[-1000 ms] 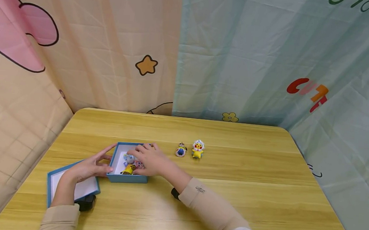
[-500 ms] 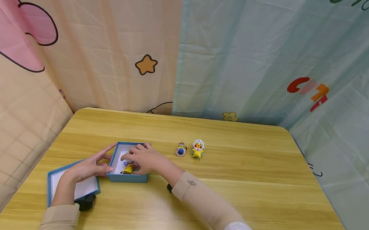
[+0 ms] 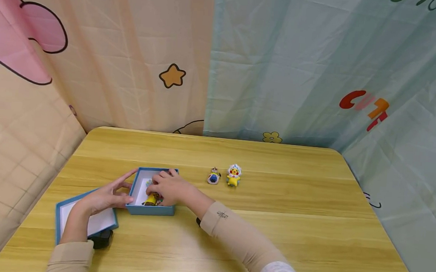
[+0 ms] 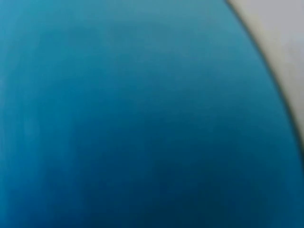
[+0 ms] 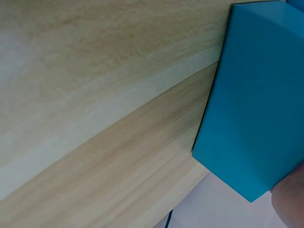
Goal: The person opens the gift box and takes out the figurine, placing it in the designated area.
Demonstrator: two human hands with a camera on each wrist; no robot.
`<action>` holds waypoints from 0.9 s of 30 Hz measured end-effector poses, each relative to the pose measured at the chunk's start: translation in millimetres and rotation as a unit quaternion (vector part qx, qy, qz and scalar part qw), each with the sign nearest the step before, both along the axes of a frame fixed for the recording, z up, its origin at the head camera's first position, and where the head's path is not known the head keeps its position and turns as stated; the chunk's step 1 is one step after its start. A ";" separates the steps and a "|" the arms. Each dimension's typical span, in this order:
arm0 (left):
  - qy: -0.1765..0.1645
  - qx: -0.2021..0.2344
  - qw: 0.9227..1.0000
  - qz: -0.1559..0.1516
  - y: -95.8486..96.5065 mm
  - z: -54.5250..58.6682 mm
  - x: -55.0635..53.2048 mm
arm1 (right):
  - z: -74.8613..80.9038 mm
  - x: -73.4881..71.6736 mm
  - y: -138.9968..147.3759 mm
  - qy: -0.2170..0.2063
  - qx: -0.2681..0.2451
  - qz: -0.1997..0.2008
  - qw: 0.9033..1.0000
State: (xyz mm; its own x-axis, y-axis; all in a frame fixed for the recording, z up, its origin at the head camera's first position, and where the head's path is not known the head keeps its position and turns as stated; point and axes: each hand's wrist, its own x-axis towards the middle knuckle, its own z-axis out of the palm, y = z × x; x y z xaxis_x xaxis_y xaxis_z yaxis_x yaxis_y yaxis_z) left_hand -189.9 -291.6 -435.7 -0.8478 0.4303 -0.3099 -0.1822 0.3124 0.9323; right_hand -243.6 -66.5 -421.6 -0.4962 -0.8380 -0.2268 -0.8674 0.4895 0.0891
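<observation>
An open blue box [image 3: 150, 210] with a white inside stands on the left half of the table. My left hand [image 3: 101, 199] rests against its left wall, thumb near the front corner and forefinger stretched along the side. Reaching in from the right, my right hand [image 3: 171, 188] bends its fingers down over small toy figures; I cannot tell whether it grips one. A yellow figure [image 3: 151, 199] shows below the fingers, and the others are mostly covered. In the right wrist view, the box's blue side [image 5: 256, 95] appears with a bit of skin [image 5: 292, 197] at its edge.
The box's lid [image 3: 101, 224] lies white side up under my left forearm, beside a black wrist camera [image 3: 101, 239]. Two figures stand right of the box: a small one with a blue belly [image 3: 213, 177] and a yellow one in a white hood [image 3: 234, 175].
My right hand has shifted left inside the box, and its fingers have bent further down, covering the grey-blue figure seen earlier. My left hand stays in place.
</observation>
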 end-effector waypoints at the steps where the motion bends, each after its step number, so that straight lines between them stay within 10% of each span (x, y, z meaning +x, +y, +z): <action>1: 0.000 0.001 1.000 0.000 0.0 -0.1 -0.1 | -0.1 -0.1 0.0 -0.001 0.000 0.000 1.000; 27: -0.002 0.004 1.000 -0.002 0.5 0.4 1.3 | -4.7 -0.8 0.2 -0.004 -0.022 0.028 0.999</action>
